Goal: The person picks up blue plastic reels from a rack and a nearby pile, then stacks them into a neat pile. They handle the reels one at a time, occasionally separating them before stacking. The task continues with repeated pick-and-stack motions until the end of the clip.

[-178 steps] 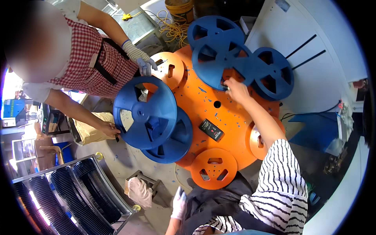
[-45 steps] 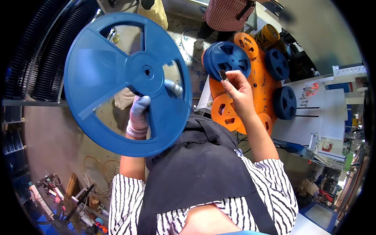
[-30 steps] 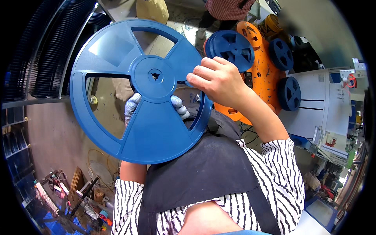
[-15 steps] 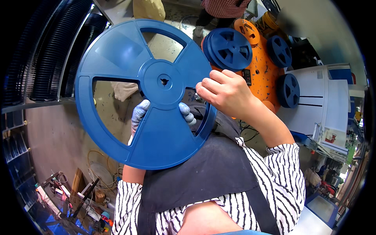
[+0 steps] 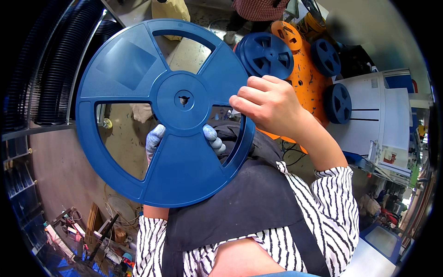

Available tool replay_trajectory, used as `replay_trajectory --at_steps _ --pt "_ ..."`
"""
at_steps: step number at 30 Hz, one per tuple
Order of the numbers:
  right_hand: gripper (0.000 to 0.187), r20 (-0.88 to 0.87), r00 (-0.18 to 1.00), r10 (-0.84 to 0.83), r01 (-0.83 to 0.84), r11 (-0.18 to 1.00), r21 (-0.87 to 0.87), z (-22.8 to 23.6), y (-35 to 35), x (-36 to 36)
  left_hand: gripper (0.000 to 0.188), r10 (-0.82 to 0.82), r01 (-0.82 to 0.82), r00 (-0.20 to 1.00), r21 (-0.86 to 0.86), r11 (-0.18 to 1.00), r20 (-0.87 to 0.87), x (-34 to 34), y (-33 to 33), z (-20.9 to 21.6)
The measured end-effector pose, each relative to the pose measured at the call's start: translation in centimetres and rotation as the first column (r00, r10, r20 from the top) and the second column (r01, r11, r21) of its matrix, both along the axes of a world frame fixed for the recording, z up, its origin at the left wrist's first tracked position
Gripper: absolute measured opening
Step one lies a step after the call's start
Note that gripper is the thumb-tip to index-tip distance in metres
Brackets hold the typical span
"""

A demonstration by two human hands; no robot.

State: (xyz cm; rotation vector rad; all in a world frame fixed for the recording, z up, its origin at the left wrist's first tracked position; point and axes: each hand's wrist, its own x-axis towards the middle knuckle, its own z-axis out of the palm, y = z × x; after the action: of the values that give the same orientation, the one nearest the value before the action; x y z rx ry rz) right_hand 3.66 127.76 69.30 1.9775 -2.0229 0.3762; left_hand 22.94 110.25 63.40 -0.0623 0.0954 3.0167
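A large blue plastic reel (image 5: 181, 171) with a round hub and wide openings is held up in front of my dark apron. My left hand (image 5: 155, 139), in a pale grey-blue glove, grips it from behind. Its fingers show through the openings on both sides of the lower panel; the palm is hidden. At the reel's right rim is my bare right hand (image 5: 273, 102), its fingers curled tightly together. A small shiny bit (image 5: 234, 112) shows just below those fingers, too little to name.
An orange surface (image 5: 307, 99) at the upper right carries stacked blue reels (image 5: 270, 54) and an orange disc (image 5: 287, 35). Black ribbed discs (image 5: 69, 60) fill a rack at the left. Clutter (image 5: 87, 235) lies lower left. Another person's checked garment (image 5: 261, 8) shows at the top.
The reel has shifted slightly left and looks a little larger, my gloved left hand moving with it. My right hand stays curled in nearly the same place at the rim.
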Motion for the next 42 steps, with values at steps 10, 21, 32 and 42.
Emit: replay_trajectory --at_steps 10,21,32,42 --pt "0.025 0.169 0.98 -0.102 0.101 0.995 0.019 0.9 1.8 -0.7 0.065 0.073 -0.07 0.987 0.029 0.997 -0.142 -0.3 -0.6 -1.9" --pt "0.007 0.991 0.017 0.13 0.675 0.73 -0.107 -5.6 7.1 -1.2 0.064 0.112 -0.102 0.972 0.059 0.993 -0.207 -2.7 -1.2 -3.5" --pt "0.012 0.876 -0.332 0.351 0.837 0.538 0.102 -12.3 12.0 -2.3 0.064 0.027 -0.029 1.0 0.139 0.99 0.01 -7.9 -0.4 -5.8" --pt "0.009 0.853 -0.459 0.248 0.889 0.129 0.44 -20.9 17.6 -1.3 0.091 0.107 0.271 0.962 -0.849 -0.455 0.25 -22.3 0.8 -16.1"
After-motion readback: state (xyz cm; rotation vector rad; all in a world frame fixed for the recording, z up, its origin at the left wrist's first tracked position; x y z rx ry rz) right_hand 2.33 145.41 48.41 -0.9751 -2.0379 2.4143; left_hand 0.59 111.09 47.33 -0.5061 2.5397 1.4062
